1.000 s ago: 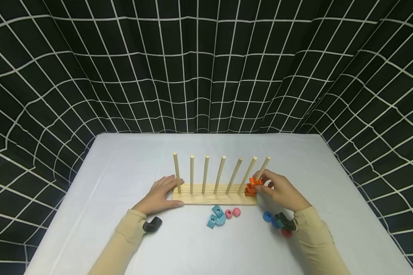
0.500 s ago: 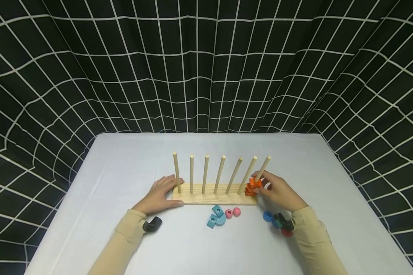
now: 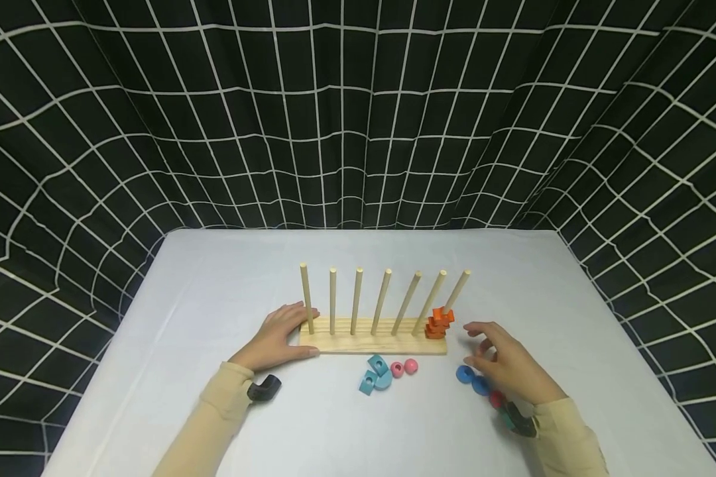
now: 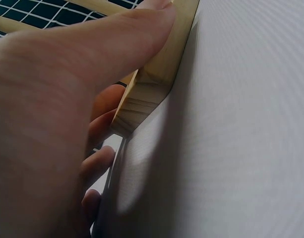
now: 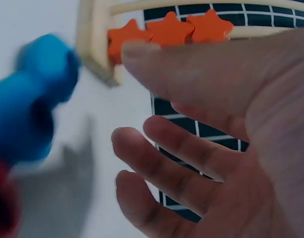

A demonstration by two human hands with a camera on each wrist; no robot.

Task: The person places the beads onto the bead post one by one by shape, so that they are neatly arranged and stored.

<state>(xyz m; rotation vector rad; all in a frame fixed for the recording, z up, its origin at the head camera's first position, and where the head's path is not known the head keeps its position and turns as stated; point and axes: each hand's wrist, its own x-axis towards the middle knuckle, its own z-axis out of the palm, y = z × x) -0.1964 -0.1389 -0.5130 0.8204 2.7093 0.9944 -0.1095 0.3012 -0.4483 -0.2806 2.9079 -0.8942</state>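
Observation:
A wooden pegboard (image 3: 372,343) with a row of several upright pegs stands mid-table. My left hand (image 3: 282,338) grips its left end, thumb along the front and fingers behind; in the left wrist view the thumb (image 4: 137,37) lies against the wood. Three orange star beads (image 3: 437,324) are stacked on the rightmost peg. My right hand (image 3: 507,361) is right of the board, holding nothing, fingers loosely bent and apart from the stars. Close beside it lie two blue beads (image 3: 465,374), a red bead (image 3: 496,399) and a green bead (image 3: 506,419), partly hidden by the wrist camera.
In front of the board lie three light blue beads (image 3: 368,382), two square and one round. Two pink beads (image 3: 411,366) are just right of them. A white cloth (image 3: 358,437) covers the table, and a black grid curtain (image 3: 352,132) hangs behind.
My right hand has let go of the top orange star on the rightmost peg and moved right and toward me. The stars stay on the peg. My left hand has not moved.

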